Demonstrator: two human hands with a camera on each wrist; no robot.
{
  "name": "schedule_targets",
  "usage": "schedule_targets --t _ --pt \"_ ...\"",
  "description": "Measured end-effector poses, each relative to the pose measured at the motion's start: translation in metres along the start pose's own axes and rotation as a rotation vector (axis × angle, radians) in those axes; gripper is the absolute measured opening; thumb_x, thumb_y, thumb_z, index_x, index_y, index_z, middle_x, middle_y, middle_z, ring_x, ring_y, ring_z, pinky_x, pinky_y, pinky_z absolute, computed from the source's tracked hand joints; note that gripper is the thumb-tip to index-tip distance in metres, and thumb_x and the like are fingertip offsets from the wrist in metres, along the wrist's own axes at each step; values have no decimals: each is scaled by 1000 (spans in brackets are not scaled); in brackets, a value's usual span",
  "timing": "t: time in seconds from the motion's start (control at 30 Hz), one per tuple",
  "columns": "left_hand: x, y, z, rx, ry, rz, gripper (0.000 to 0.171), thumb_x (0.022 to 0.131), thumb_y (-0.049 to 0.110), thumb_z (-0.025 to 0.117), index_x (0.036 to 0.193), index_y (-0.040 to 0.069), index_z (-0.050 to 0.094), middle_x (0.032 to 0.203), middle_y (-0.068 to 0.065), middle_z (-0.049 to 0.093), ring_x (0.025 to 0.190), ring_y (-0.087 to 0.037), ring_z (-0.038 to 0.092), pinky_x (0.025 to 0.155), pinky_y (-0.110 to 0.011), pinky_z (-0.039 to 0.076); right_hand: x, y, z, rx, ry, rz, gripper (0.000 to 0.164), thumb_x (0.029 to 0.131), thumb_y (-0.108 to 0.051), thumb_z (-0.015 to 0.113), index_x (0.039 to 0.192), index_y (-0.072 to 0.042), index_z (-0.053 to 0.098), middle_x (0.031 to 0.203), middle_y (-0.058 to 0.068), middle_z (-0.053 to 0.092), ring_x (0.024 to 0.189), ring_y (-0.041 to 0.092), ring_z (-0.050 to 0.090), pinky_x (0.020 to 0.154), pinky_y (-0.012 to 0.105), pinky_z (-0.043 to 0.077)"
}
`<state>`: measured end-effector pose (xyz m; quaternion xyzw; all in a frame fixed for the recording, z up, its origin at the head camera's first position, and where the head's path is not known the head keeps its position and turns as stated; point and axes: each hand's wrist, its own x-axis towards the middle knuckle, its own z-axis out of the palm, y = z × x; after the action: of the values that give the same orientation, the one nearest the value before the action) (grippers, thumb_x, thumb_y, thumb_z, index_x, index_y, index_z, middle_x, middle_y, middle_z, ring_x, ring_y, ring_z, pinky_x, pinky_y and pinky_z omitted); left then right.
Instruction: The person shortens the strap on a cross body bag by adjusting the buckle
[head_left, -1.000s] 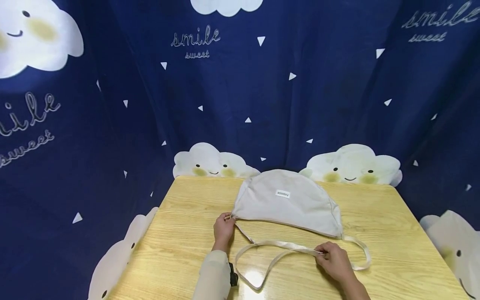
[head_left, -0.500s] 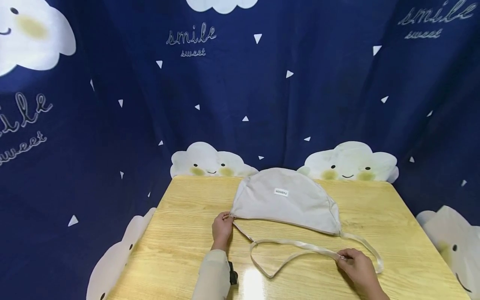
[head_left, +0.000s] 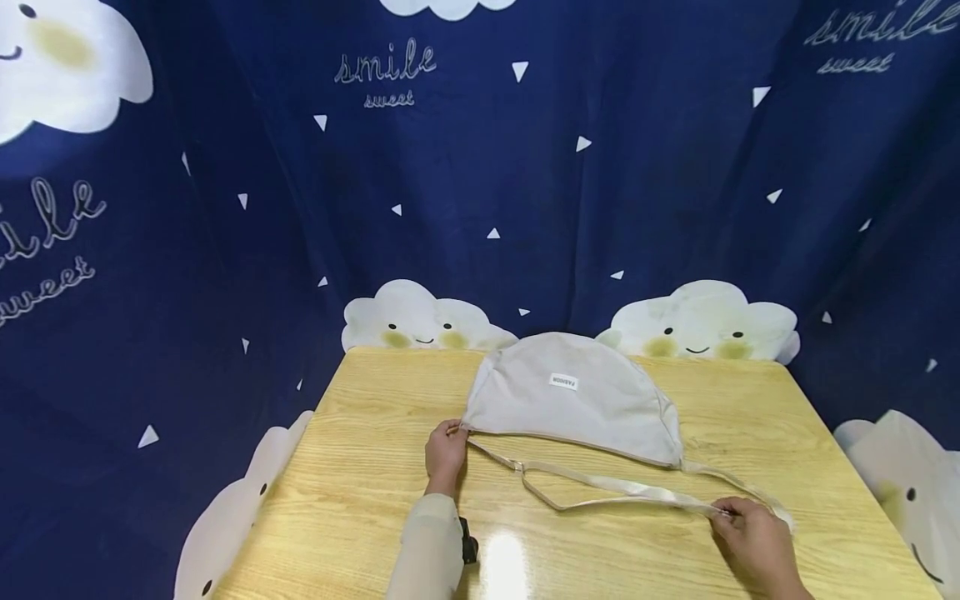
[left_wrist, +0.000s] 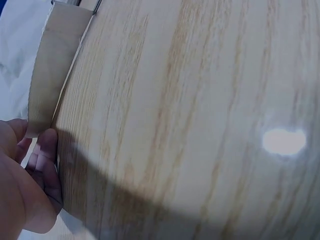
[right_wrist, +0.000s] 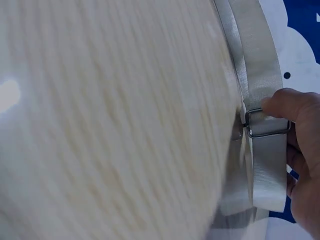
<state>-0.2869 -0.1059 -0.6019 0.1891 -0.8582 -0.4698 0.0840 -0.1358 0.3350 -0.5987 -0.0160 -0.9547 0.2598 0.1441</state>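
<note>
A cream half-round cloth bag (head_left: 573, 404) with a small white label lies on the wooden table, its straight edge facing me. At its left corner my left hand (head_left: 446, 454) pinches the end of the beige strap; the left wrist view shows the strap (left_wrist: 57, 65) between thumb and fingers. My right hand (head_left: 756, 537) grips the strap farther right, by a metal slider buckle (right_wrist: 267, 123), with the thumb on the webbing. Between the hands the strap (head_left: 615, 483) runs doubled in a narrow loop. Another length goes from the bag's right corner behind the right hand.
The wooden table (head_left: 360, 542) extends around the bag, with a bright light reflection near its front. A dark blue curtain (head_left: 465, 167) printed with clouds and triangles hangs behind and beside it. A black wrist device (head_left: 468, 542) sits at the left sleeve.
My right hand has moved right, drawing the slider along, and the strap's loop has become narrower and straighter. The left hand stays at the bag's corner.
</note>
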Motion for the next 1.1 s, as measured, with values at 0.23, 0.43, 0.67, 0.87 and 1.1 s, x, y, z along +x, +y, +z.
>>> schedule_targets --t 0.23,0.43,0.67,0.87,1.1 --pt "1 -1 3 5 -7 -19 20 86 28 65 101 16 69 95 -3 69 85 -25 63 69 -42 47 2 20 -12 -19 -33 13 10 82 -16 69 87 -7 69 77 8 66 68 32 62 57 49 47" --pt "-1 7 1 2 15 -23 18 86 23 65 100 14 68 96 -5 69 87 -27 63 69 -44 47 6 28 -14 -23 63 -64 13 74 -8 75 85 -3 69 76 11 66 69 39 61 59 54 45" --pt "-3 5 3 -11 4 -13 17 86 20 63 100 11 68 95 -7 69 86 -27 63 71 -44 47 15 36 -16 -31 49 -48 14 77 -11 73 88 -2 69 80 16 66 75 44 60 62 56 44" --pt "-5 1 5 -46 -28 -8 18 84 19 66 99 10 69 90 -7 69 81 -24 64 69 -40 48 15 39 -15 -52 50 -31 16 79 -12 70 90 -2 69 77 15 65 70 41 59 57 53 44" --pt "-3 -2 2 -111 -19 30 16 81 17 70 94 7 71 82 -6 68 76 -21 63 66 -35 47 17 39 -9 -28 71 -22 17 78 -8 69 93 0 69 77 14 65 66 36 60 53 48 45"
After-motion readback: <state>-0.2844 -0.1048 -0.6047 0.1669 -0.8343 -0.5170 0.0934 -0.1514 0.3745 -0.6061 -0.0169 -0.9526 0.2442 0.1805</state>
